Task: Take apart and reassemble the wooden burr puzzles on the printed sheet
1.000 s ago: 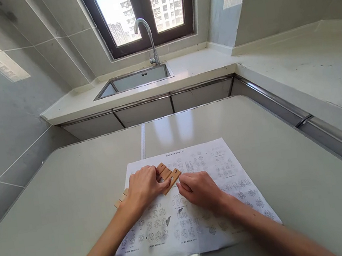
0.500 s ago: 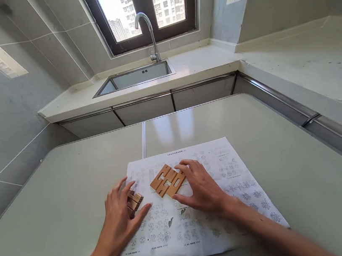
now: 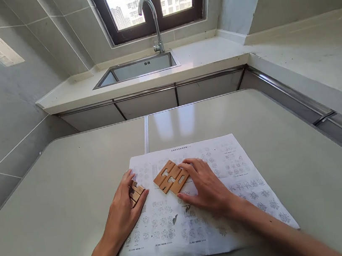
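Note:
Three flat, notched wooden puzzle pieces (image 3: 169,180) lie side by side, slanted, on a printed paper sheet (image 3: 231,217). Dark marks show on some of them, and there are cut-outs through their middles. My right hand (image 3: 207,186) curls around their right end, thumb at the near corner and fingertips at the far one. To the left, a small cluster of notched wooden blocks (image 3: 135,194) sits at the sheet's left edge. My left hand (image 3: 122,202) is closed around that cluster, thumb along its near side; its palm hides part of the blocks.
The sheet lies creased and torn in spots on a pale table (image 3: 56,195) with a white seam (image 3: 146,135). Beyond the table's far edge stands a counter (image 3: 205,53) with a sink (image 3: 137,70), a tap (image 3: 155,24) and a window above. Another counter runs along the right.
My left hand has gone from spread fingers beside the block cluster to closed around it. My right hand stays at the flat pieces. The whole view has shifted slightly.

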Demonstrator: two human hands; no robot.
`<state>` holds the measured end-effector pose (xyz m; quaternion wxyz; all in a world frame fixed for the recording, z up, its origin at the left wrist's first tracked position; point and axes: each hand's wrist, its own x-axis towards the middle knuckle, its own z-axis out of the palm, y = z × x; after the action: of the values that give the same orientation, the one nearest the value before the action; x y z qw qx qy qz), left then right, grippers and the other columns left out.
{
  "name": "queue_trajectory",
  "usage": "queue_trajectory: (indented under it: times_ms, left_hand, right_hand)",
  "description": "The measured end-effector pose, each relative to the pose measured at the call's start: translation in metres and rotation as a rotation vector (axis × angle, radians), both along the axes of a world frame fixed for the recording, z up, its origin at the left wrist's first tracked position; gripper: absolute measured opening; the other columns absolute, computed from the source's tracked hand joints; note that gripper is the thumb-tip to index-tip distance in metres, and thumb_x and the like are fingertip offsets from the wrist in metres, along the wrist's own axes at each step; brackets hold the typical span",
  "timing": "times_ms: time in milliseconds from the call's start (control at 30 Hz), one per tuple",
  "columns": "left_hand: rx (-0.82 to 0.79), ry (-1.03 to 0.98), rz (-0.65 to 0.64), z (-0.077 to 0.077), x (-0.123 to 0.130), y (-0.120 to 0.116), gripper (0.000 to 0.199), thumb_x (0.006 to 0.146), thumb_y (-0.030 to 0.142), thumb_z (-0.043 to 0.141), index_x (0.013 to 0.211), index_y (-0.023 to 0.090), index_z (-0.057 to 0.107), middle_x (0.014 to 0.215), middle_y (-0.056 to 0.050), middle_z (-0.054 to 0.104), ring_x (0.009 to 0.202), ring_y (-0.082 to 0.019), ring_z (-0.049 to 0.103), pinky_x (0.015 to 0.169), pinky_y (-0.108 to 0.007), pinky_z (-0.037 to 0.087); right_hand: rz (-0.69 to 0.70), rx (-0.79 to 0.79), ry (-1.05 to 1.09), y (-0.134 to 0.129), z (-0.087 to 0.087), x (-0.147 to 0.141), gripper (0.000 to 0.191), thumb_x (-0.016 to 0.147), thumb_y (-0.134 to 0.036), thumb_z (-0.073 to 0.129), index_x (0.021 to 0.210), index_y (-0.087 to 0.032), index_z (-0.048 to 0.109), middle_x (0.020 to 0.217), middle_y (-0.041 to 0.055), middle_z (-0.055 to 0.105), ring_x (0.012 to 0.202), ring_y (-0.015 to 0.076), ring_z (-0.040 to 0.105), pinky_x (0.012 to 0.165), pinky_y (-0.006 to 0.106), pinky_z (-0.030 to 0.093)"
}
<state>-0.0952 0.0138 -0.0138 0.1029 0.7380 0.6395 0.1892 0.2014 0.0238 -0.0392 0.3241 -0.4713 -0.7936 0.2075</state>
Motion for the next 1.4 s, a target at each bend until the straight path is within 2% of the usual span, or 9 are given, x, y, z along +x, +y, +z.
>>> queue_trajectory:
  times_ms: [267,400,433,533,667,833,1067,1267,1400]
  left_hand:
    - [0.021,0.011,-0.041,0.001,0.009,0.037,0.058,0.103,0.056,0.052,0.151,0.024,0.041,0.166,-0.016,0.045,0.149,-0.036,0.05,0.116,-0.055,0.05]
    - [0.211,0.163,-0.152,0.01,0.017,0.039,0.051,0.104,0.047,0.055,0.146,0.019,0.046,0.163,-0.02,0.046,0.16,-0.041,0.03,0.124,-0.066,0.036]
    - [0.257,0.187,-0.182,0.013,0.021,0.037,0.045,0.104,0.043,0.056,0.142,0.02,0.05,0.161,-0.019,0.048,0.16,-0.04,0.028,0.125,-0.065,0.035]
    - [0.296,0.198,-0.284,0.023,0.036,0.029,0.028,0.103,0.036,0.06,0.129,0.026,0.062,0.15,-0.013,0.059,0.155,-0.038,0.038,0.121,-0.061,0.042]
    - [0.257,0.181,-0.334,0.025,0.053,0.026,0.018,0.103,0.036,0.061,0.114,0.025,0.067,0.141,-0.012,0.064,0.15,-0.038,0.043,0.116,-0.06,0.046]
    - [0.277,0.141,-0.359,0.025,0.063,0.028,0.014,0.102,0.035,0.063,0.11,0.024,0.066,0.132,-0.012,0.066,0.139,-0.035,0.051,0.111,-0.056,0.049]
    - [0.217,0.12,-0.412,0.024,0.07,0.024,0.015,0.102,0.037,0.063,0.099,0.024,0.069,0.125,-0.011,0.068,0.134,-0.035,0.053,0.109,-0.056,0.051]
    - [0.199,0.114,-0.443,0.021,0.076,0.023,0.019,0.099,0.04,0.068,0.094,0.022,0.067,0.132,-0.012,0.066,0.135,-0.036,0.051,0.109,-0.057,0.052]
    - [0.16,0.118,-0.445,0.022,0.084,0.02,0.022,0.095,0.041,0.073,0.088,0.021,0.066,0.135,-0.013,0.064,0.135,-0.038,0.05,0.107,-0.057,0.053]
  right_hand:
    - [-0.019,0.02,-0.016,-0.001,0.0,-0.001,0.071,0.086,-0.035,0.08,0.146,-0.024,0.045,0.144,0.0176,0.053,0.132,0.0381,0.051,0.111,0.059,0.049]
    - [-0.069,0.054,-0.058,-0.005,-0.001,-0.005,0.078,0.082,-0.043,0.083,0.147,-0.022,0.045,0.142,0.0188,0.055,0.131,0.0409,0.051,0.111,0.062,0.046]
    - [-0.079,0.063,-0.071,-0.006,-0.001,-0.007,0.08,0.082,-0.046,0.083,0.148,-0.021,0.045,0.141,0.0193,0.055,0.131,0.0416,0.05,0.111,0.063,0.045]
    - [-0.106,0.084,-0.092,-0.009,-0.001,-0.01,0.08,0.083,-0.05,0.081,0.148,-0.02,0.044,0.139,0.0201,0.057,0.129,0.0425,0.05,0.111,0.063,0.044]
    - [-0.149,0.089,-0.105,-0.008,0.001,-0.008,0.07,0.086,-0.041,0.076,0.146,-0.019,0.046,0.136,0.0204,0.059,0.126,0.0417,0.052,0.108,0.061,0.045]
    - [-0.183,0.075,-0.099,-0.001,0.004,-0.002,0.068,0.084,-0.032,0.072,0.145,-0.016,0.046,0.137,0.0207,0.058,0.126,0.0402,0.053,0.109,0.059,0.046]
    - [-0.185,0.086,-0.043,0.005,0.003,0.005,0.07,0.084,-0.036,0.076,0.145,-0.02,0.047,0.133,0.0177,0.062,0.122,0.0393,0.058,0.105,0.058,0.05]
    - [-0.29,0.1,0.159,0.016,0.014,0.02,0.061,0.085,-0.038,0.079,0.137,-0.023,0.052,0.131,0.015,0.065,0.122,0.0368,0.06,0.106,0.056,0.052]
    - [-0.25,0.022,0.361,0.017,0.019,0.022,0.057,0.085,-0.041,0.08,0.134,-0.025,0.054,0.131,0.0123,0.066,0.12,0.0327,0.063,0.104,0.052,0.055]
